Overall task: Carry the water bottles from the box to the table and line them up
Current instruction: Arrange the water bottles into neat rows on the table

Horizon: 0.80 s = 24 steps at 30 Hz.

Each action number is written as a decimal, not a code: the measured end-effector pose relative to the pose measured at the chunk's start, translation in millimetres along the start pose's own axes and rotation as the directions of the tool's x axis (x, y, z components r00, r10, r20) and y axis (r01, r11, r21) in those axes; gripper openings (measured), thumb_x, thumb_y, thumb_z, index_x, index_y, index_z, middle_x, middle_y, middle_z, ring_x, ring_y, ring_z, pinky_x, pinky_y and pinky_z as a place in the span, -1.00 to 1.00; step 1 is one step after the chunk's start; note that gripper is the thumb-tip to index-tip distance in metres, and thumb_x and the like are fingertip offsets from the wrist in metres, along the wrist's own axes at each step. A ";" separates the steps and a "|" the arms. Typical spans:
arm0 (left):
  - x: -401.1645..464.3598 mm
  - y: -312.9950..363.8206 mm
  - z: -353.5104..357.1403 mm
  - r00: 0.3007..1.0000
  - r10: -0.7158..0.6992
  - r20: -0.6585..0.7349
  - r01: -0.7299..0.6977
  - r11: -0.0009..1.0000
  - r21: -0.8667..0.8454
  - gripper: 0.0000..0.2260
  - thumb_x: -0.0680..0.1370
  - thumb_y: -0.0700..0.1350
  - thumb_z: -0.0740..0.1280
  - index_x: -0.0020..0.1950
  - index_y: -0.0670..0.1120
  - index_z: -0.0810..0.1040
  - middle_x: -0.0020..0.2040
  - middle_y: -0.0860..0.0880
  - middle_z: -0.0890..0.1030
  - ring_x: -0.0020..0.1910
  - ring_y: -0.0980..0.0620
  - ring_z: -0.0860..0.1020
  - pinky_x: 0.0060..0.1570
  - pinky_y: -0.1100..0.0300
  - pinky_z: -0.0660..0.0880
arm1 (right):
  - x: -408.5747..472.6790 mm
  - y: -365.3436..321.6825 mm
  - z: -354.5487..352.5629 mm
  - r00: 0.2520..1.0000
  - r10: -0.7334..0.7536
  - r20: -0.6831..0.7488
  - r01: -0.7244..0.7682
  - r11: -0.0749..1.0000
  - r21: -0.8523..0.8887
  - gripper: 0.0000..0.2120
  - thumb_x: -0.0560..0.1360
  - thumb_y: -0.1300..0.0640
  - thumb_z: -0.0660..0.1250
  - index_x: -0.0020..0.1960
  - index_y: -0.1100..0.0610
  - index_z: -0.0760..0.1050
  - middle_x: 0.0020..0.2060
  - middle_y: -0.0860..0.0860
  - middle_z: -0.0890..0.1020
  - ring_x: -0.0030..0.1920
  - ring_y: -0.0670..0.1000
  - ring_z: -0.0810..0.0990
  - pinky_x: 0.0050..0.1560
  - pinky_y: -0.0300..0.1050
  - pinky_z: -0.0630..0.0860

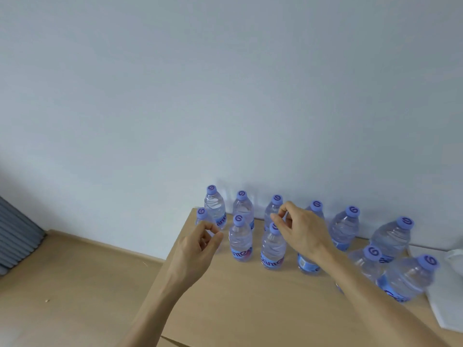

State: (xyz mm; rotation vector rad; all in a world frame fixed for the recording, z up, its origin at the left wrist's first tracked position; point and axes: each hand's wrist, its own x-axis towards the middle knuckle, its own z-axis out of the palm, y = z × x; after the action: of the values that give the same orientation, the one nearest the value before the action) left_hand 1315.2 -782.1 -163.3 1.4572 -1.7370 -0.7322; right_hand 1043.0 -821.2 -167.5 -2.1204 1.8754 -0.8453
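Several clear water bottles with purple caps stand upright on the wooden table point(238, 309) in two rough rows near the wall. The back row runs from a bottle point(214, 206) at the left to one point(392, 239) at the right. My left hand point(200, 246) hovers with loosely curled fingers in front of the front-left bottle point(201, 214), hiding its body and holding nothing. My right hand point(303, 229) hangs just above the cap of a front-row bottle point(273, 246), fingers loosely bent, not closed on it. Another front bottle point(240, 241) stands between my hands. The box is out of view.
The table's left edge drops to a wooden floor point(62, 284). A grey slatted object point(17, 234) stands at the far left. Something white point(446, 296) lies at the table's right end beside the nearest bottle point(406, 279). A plain wall backs the table.
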 end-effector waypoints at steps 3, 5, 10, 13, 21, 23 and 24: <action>14.2 -22.6 -28.5 0.999 -0.034 -0.003 0.034 0.998 -0.052 -0.93 0.58 -0.03 0.34 -0.10 0.09 0.49 -0.43 0.10 0.42 -0.46 0.14 0.30 -0.46 0.38 0.28 | 13.3 -29.9 18.6 1.000 0.023 0.011 -0.023 1.000 0.000 -0.76 0.59 -0.13 0.24 -0.15 -0.01 0.35 -0.48 -0.07 0.51 -0.39 -0.03 0.49 -0.41 -0.09 0.37; 24.4 -34.0 -42.8 0.998 -0.057 0.007 0.057 0.995 -0.083 -0.93 0.58 0.00 0.34 -0.10 0.09 0.50 -0.45 0.10 0.37 -0.47 0.14 0.26 -0.49 0.39 0.24 | 21.0 -43.6 26.8 0.999 0.049 0.019 -0.049 0.999 -0.006 -0.77 0.59 -0.11 0.24 -0.15 -0.01 0.34 -0.46 -0.08 0.51 -0.38 -0.02 0.50 -0.42 -0.14 0.31; 50.1 -56.7 -61.4 0.994 -0.103 0.030 0.106 0.985 -0.138 -0.92 0.58 0.00 0.32 -0.11 0.09 0.51 -0.43 0.10 0.40 -0.45 0.08 0.28 -0.45 0.29 0.26 | 36.2 -57.8 39.2 0.992 0.125 0.033 -0.124 0.992 -0.016 -0.79 0.60 -0.10 0.24 -0.11 0.00 0.39 -0.43 -0.11 0.53 -0.38 -0.12 0.48 -0.39 -0.16 0.32; 65.1 -63.4 -62.4 0.991 -0.130 0.041 0.135 0.976 -0.168 -0.93 0.58 0.01 0.31 -0.10 0.09 0.51 -0.39 0.09 0.48 -0.43 0.06 0.32 -0.39 0.15 0.33 | 47.9 -57.3 41.5 0.987 0.151 0.053 -0.152 0.988 0.007 -0.81 0.60 -0.07 0.25 -0.10 0.01 0.39 -0.42 -0.12 0.51 -0.37 -0.10 0.46 -0.34 -0.12 0.36; 113.7 -76.8 -46.0 0.962 -0.255 0.092 0.269 0.941 -0.203 -0.90 0.56 0.00 0.31 -0.15 0.14 0.54 -0.29 0.14 0.56 -0.47 0.05 0.38 -0.42 0.19 0.37 | 95.7 -49.0 49.4 0.989 0.066 0.135 -0.084 0.988 0.128 -0.89 0.58 0.04 0.29 -0.10 0.02 0.45 -0.31 -0.12 0.50 -0.32 -0.11 0.46 -0.25 -0.17 0.40; 125.7 -84.3 -42.0 0.948 -0.306 0.092 0.319 0.924 -0.210 -0.92 0.58 -0.01 0.31 -0.10 0.08 0.54 -0.23 0.09 0.57 -0.48 0.03 0.40 -0.41 0.19 0.40 | 111.6 -49.2 53.5 0.983 0.029 0.182 -0.054 0.989 0.135 -0.93 0.57 0.06 0.29 -0.08 0.03 0.48 -0.26 -0.11 0.52 -0.28 -0.11 0.48 -0.20 -0.17 0.42; 131.4 -89.4 -40.2 0.942 -0.323 0.094 0.336 0.919 -0.206 -0.93 0.59 -0.02 0.30 -0.07 0.03 0.54 -0.19 0.06 0.57 -0.48 0.03 0.41 -0.40 0.18 0.41 | 119.4 -49.2 56.4 0.979 0.012 0.204 -0.039 0.991 0.129 -0.94 0.57 0.06 0.29 -0.05 0.04 0.50 -0.22 -0.10 0.53 -0.24 -0.09 0.50 -0.16 -0.13 0.46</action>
State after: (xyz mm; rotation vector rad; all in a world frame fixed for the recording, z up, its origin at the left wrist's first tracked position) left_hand 1387.8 -926.7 -189.6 1.6028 -1.4111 -1.1178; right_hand 1119.1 -939.2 -155.0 -2.0149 1.6913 -0.6972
